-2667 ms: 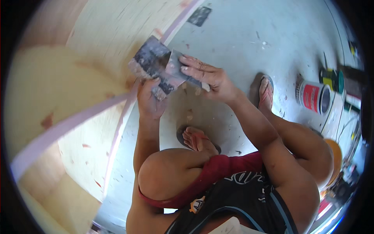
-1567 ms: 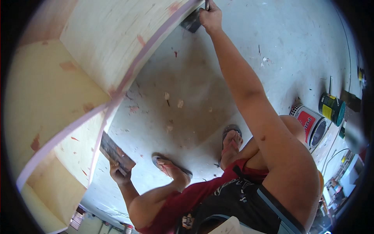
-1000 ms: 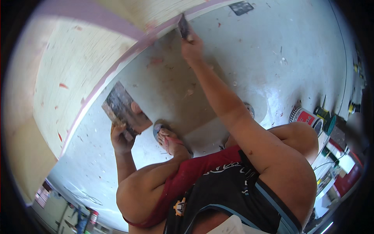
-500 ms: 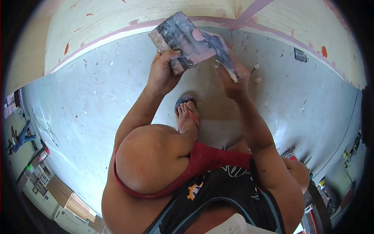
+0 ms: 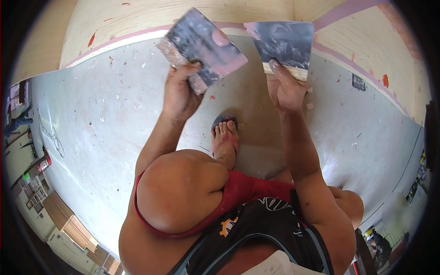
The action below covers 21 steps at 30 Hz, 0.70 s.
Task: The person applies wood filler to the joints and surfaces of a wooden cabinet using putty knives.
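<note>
In my left hand [image 5: 178, 94] is a dark, rectangular putty board [image 5: 201, 39], with a worn pale strip along its near left edge. Pink putty streaks its face, and a rounded dab of pink putty [image 5: 220, 37] sits near its far right edge. My thumb presses on top and the fingers are hidden below. My right hand [image 5: 288, 91] grips a wide putty spreader [image 5: 284, 43] by its light band, thumb on top. Its dark blade flares away from me, with pink putty at the far left corner. The two tools are apart, in front of the wall's foot.
Ahead stands a pale wooden panel wall [image 5: 151, 18] with pink seams and red smears. Below me a grey floor [image 5: 114, 119] carries scattered specks and crumbs. My foot in a flip-flop [image 5: 224, 137] is between my arms. A dark square patch [image 5: 358, 82] lies by the right wall.
The putty spreader has left the putty board's right edge and moved right, turning its broad face into view. The putty board has shifted slightly left. Both hands keep their hold.
</note>
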### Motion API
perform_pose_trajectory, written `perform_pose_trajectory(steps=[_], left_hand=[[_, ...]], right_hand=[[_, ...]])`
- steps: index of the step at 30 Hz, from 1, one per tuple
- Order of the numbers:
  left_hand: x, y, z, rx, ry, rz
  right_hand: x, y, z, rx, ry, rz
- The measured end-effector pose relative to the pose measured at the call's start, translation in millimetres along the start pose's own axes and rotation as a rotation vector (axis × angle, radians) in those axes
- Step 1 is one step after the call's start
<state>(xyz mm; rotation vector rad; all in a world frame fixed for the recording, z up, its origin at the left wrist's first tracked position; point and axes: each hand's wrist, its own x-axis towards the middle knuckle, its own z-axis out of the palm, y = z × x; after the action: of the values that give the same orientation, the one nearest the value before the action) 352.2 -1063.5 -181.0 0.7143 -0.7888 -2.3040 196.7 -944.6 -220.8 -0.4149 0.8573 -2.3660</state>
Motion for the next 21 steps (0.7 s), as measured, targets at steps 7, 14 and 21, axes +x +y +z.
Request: perform_pose_trajectory(steps=[7, 14, 21], left_hand=[[-5, 2, 12, -0.005, -0.016, -0.050], [-10, 17, 6, 0.063, -0.031, 0.073], [-25, 34, -4, 0.491, -0.086, 0.311]], right_hand=[[-22, 2, 13, -0.467, -0.182, -0.045], [-2, 5, 31, -0.731, -0.619, -0.339], [4, -21, -5, -1.173, -0.579, -0.062]])
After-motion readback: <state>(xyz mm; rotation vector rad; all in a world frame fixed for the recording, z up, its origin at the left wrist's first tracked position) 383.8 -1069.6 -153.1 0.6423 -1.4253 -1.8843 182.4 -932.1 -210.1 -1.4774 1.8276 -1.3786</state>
